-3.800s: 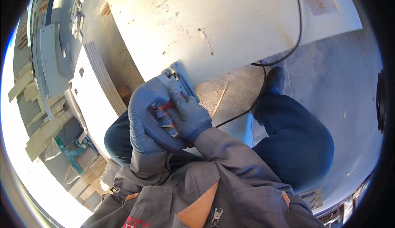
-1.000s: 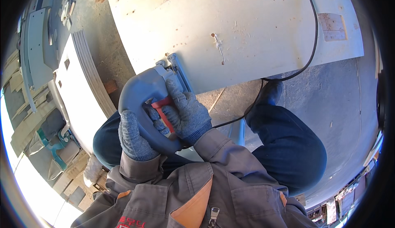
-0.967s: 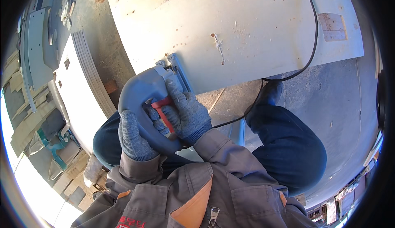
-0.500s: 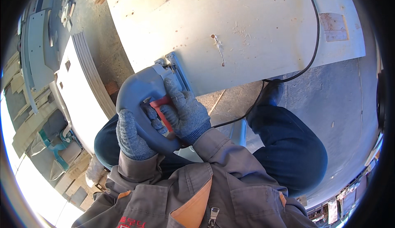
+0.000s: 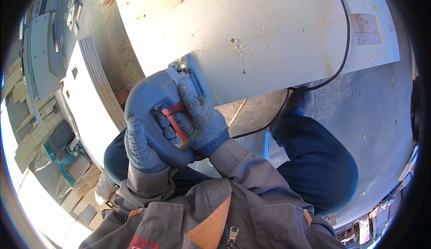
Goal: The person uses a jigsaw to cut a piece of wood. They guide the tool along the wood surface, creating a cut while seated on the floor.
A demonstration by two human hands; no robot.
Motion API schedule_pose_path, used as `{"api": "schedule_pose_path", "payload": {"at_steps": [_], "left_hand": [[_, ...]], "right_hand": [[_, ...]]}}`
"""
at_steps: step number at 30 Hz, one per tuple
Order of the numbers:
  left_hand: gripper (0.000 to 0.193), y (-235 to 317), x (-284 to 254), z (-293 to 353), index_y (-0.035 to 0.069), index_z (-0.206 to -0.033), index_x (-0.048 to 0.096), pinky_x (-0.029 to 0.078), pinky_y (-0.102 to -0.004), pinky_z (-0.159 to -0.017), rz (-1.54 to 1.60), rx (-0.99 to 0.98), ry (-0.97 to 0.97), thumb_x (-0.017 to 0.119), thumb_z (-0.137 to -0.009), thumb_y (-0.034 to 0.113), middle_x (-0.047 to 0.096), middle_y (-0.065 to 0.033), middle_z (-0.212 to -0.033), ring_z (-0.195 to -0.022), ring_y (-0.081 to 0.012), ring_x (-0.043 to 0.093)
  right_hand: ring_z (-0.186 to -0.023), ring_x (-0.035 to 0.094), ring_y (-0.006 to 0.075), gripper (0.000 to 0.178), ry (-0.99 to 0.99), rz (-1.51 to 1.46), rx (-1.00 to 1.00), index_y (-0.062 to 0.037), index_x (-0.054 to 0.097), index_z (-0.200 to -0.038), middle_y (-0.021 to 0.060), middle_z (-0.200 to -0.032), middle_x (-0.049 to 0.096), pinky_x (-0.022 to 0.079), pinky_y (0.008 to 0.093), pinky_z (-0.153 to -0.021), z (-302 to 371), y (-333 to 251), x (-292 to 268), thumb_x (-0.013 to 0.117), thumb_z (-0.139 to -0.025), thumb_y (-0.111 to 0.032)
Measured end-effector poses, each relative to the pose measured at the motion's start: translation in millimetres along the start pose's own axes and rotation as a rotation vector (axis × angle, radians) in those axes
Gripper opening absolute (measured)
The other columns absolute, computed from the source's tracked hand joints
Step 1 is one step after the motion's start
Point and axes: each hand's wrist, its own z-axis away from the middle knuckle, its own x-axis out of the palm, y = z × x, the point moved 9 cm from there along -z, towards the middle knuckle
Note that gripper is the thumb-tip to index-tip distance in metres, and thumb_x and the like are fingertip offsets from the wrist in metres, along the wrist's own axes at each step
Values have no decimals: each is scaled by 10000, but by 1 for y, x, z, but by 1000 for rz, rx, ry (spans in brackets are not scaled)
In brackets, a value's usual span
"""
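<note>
Both my hands, in grey knit gloves, hold a grey jigsaw (image 5: 157, 89) with a loop handle and a red trigger piece. My left hand (image 5: 142, 145) wraps the handle from the left, with its fingertips showing through the handle opening. My right hand (image 5: 202, 118) grips the tool from the other side, its fingers on the metal front and by the red piece. The jigsaw's metal base plate (image 5: 194, 78) lies tilted against the near left edge of a pale wooden board (image 5: 287, 33). Its blade cannot be made out.
A black cord (image 5: 345, 46) loops over the board and down past my right foot. The board has a ragged slit (image 5: 239, 55) with wood shavings and a square recess (image 5: 366, 28). Stacked panels (image 5: 96, 78) stand at the left, and cut-offs lie beyond them.
The jigsaw and both my hands have shifted very slightly left and upward. My hold on the tool looks the same.
</note>
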Motion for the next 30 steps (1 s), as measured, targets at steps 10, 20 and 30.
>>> {"api": "schedule_pose_path", "payload": {"at_steps": [10, 20, 30], "left_hand": [[814, 3, 1, -7, -3, -1510, 360, 484, -543, -1071, -68, -3, 96, 630, -944, 516, 479, -266, -1463, -1314, -406, 526], [862, 8, 8, -13, 14, -1523, 350, 479, -553, -1076, -203, 1, 103, 640, -921, 558, 450, -271, -1488, -1339, -428, 501], [816, 13, 0, -16, 9, -1490, 387, 588, -452, -940, -199, 35, 139, 667, -924, 526, 555, -233, -1369, -1198, -322, 617]], "right_hand": [[-1007, 648, 445, 753, 15, -27, 0, -185, 278, -1600, 296, -1216, 544, 545, 487, -884, -5, 0, 1, 630, -961, -370], [-1009, 646, 447, 764, 79, -52, -68, -160, 288, -1594, 296, -1208, 558, 548, 494, -871, -10, -4, -4, 645, -949, -360], [-1078, 638, 451, 767, 101, -64, -48, -201, 290, -1596, 289, -1242, 565, 536, 494, -911, -10, -7, -6, 664, -941, -338]]}}
